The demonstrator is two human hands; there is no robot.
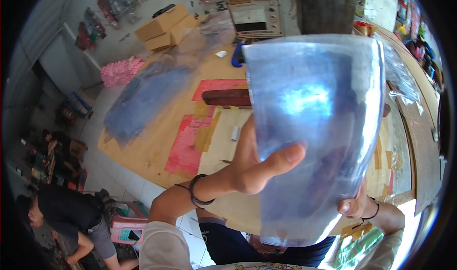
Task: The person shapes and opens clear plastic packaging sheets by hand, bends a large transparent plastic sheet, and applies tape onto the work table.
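Note:
A stack of clear, bluish plastic sheets (314, 127) is held up over the table, slightly curved, with light glaring off its upper part. My left hand (257, 167) grips its left edge, thumb across the front and the other fingers behind. At the lower right edge, my right hand (354, 205) holds the same stack, its thumb in front and most of its fingers hidden. Behind the stack, a dark red bar (226, 97) lies on the table near red tape (183, 146) and a small white piece (235, 133).
More clear sheets (147, 98) lie on the wooden table (143, 158). Cardboard boxes (166, 29), a blue clamp (237, 55) and a machine (254, 13) are at the back. Two other people (71, 213) are at the lower left, near a pink stool (126, 222).

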